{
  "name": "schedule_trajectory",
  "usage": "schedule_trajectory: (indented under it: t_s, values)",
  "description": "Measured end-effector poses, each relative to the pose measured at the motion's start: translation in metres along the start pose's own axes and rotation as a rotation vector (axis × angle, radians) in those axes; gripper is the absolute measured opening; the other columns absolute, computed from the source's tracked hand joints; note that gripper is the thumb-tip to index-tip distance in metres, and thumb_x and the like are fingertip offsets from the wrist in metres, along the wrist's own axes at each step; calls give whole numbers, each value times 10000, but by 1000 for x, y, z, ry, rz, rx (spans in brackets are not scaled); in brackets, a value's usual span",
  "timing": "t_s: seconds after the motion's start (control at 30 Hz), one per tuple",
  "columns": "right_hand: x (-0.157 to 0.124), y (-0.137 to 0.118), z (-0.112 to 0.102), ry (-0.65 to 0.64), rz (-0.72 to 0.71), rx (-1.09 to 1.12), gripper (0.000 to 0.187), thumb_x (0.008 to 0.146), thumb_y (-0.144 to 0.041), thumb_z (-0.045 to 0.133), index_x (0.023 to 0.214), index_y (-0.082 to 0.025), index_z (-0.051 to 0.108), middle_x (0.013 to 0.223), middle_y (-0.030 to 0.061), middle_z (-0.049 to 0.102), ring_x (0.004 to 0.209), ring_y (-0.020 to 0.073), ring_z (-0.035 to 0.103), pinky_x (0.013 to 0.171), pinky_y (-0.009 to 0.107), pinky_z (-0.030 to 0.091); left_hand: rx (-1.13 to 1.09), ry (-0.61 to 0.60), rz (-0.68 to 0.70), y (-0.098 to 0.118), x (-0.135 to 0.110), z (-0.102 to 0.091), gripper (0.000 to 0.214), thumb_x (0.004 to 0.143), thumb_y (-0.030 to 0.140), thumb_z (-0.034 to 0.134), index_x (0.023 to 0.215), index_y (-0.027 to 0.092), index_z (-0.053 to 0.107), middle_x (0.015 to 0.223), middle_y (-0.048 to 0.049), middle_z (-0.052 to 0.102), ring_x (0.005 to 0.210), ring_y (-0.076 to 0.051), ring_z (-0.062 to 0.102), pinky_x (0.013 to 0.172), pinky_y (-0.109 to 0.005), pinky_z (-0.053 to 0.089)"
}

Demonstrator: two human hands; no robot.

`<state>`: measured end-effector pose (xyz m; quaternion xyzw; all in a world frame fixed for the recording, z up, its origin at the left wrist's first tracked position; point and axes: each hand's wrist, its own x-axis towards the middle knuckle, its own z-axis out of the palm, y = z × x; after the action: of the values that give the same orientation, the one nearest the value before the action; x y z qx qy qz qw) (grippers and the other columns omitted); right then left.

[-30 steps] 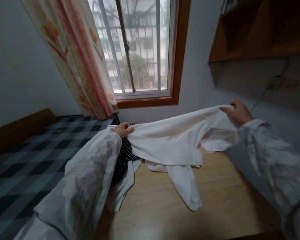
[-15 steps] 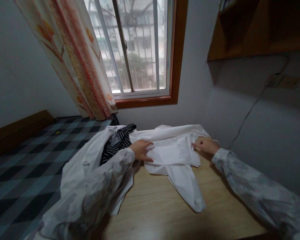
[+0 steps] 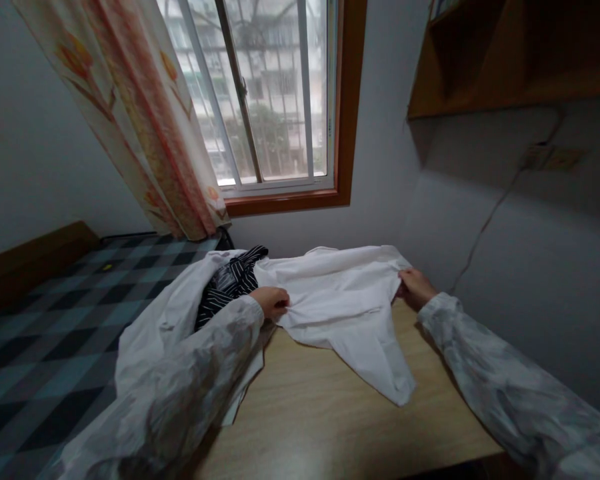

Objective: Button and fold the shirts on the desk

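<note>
A white shirt lies spread over the far part of a light wooden table, one sleeve trailing toward me. My left hand pinches the shirt's left edge, fingers closed on the cloth. My right hand grips the shirt's right edge near the wall. A black-and-white striped garment sits bunched just left of my left hand, partly under another white cloth.
A bed with a grey-checked cover borders the table on the left. Behind are a window with a flowered curtain, a wooden wall shelf upper right, and a cable down the right wall.
The shirt, held stretched in the air a second ago, now lies on the table. Both hands came down and inward, pressed it, then moved apart, pulling its edges flat.
</note>
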<state>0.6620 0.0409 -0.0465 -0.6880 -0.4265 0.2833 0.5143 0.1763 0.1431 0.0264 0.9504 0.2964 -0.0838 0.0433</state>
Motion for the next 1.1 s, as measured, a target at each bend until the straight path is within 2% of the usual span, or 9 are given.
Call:
schedule_trajectory:
  t_s: [0.17,0.3,0.47,0.6,0.73,0.8,0.9,0.97,1.1]
  values:
    - [24,3,-58,311,146,-62,184,768,-360,696,798,-232,567,713,44,635,704,211,605,638,310,521,105,44,-114,-41,-33,-35,128,884,269,678,962,217,766,1042,-67,762,898,-231,693,815,-311,492]
    - [30,10,-77,428,164,-117,325,717,-393,797,914,-214,611,861,73,698,835,238,648,802,361,568,136,94,-146,-49,-44,-46,182,865,200,652,1002,225,769,1110,-78,759,1033,-258,707,978,-365,499]
    - [9,25,-58,274,-88,-411,657,696,-468,851,1233,-174,615,1233,192,702,1173,356,655,1083,483,513,107,325,-56,-5,-42,-43,482,749,110,657,1208,236,729,1420,-115,661,1276,-312,639,1180,-467,419]
    - [-17,31,-39,187,-304,-554,750,788,-473,751,1413,-124,528,1451,247,585,1403,387,537,1226,492,398,-5,306,299,66,-30,-31,616,751,218,694,1364,227,639,1508,-119,615,1349,-336,583,1235,-494,368]
    - [-35,36,-40,130,-193,-474,715,882,-522,665,1463,-152,475,1445,223,621,1292,336,647,1131,436,498,-149,320,425,122,-1,2,722,804,488,774,1436,193,591,1479,-174,636,1294,-358,626,1173,-492,433]
    - [-42,39,-46,152,-75,-515,675,891,-593,662,1408,-179,528,1361,206,683,1228,356,686,1103,476,512,-177,306,375,131,14,19,740,840,573,761,1444,182,588,1389,-185,685,1230,-360,660,1111,-491,477]
    - [-48,43,-51,209,14,-472,603,861,-661,694,1254,-210,615,1211,172,746,1184,370,705,1093,518,519,-227,295,307,127,31,39,408,945,481,668,1247,208,692,1252,-142,734,1134,-311,691,1011,-428,522]
    - [-49,42,-48,211,12,-227,526,864,-639,701,1202,-247,608,1170,129,758,1132,322,731,1018,467,584,-306,330,233,119,36,47,257,1004,407,573,1112,217,708,1166,-116,750,1069,-272,700,952,-384,534]
    - [-48,32,-36,127,29,283,542,729,-483,849,1148,-283,569,1134,62,764,1006,259,765,845,383,661,-499,429,-4,106,35,57,223,1029,382,486,1077,239,650,1039,-71,765,973,-249,705,886,-365,544]
